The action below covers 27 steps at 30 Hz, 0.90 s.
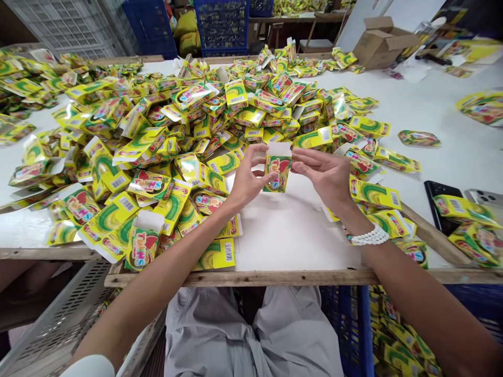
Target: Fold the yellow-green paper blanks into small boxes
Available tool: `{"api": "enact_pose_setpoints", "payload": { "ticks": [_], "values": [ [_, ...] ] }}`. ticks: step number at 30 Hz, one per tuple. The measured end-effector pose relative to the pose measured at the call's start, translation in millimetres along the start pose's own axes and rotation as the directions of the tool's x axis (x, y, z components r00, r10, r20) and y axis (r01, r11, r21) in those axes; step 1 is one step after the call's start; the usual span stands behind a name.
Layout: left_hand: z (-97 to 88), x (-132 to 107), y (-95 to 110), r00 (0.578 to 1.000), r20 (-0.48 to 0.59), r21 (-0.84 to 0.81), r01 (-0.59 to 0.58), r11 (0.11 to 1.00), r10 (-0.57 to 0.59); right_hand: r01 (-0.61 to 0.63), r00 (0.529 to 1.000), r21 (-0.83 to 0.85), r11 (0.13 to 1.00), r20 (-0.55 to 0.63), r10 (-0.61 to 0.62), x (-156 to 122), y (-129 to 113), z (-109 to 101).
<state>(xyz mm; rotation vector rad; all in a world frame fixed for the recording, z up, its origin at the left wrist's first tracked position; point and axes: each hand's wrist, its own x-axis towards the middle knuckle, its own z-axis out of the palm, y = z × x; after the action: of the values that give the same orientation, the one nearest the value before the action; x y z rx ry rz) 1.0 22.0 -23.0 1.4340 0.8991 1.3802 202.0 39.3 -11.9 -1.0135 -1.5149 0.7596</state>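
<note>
Over the bare patch of white tabletop, my left hand [249, 180] grips a small green and yellow carton [277, 175] printed with fruit and colourful "TWINS" lettering. It stands upright, its white top flap raised. From the right, my right hand [328, 170] has its fingers and thumb pressed together at the carton's upper right edge; what exactly the fingertips pinch is partly hidden. A big heap of similar cartons [196, 99] spreads behind and left of my hands. One carton with a raised white flap [142, 246] lies near my left forearm.
A wooden strip [275, 277] edges the table before my lap. Phones [444, 207] and packets lie at right. A blue crate [349, 330] of cartons stands below right, a white crate [66, 319] below left. A cardboard box [383, 44] sits at the back.
</note>
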Motion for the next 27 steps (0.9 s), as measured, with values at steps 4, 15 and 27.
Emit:
{"api": "enact_pose_setpoints", "payload": {
  "ticks": [4, 15, 27],
  "values": [
    [1.1, -2.3, -3.2, 0.999, 0.034, 0.01, 0.028, 1.0, -0.028, -0.07, 0.997, 0.068, 0.995, 0.047, 0.067, -4.4, -4.6, 4.0],
    [-0.6, -1.4, -6.1, 0.997, 0.071, 0.126, -0.001, 0.992, -0.008, -0.163, 0.973, -0.018, 0.987, 0.165, 0.163, -3.1, -6.6, 3.5],
    [9.0, -11.4, -4.9, 0.976, 0.132, 0.309, -0.204, 0.929, 0.171, -0.293, 0.955, 0.175, 0.94, 0.004, 0.297, 2.3, -17.9, -3.6]
  ]
}}
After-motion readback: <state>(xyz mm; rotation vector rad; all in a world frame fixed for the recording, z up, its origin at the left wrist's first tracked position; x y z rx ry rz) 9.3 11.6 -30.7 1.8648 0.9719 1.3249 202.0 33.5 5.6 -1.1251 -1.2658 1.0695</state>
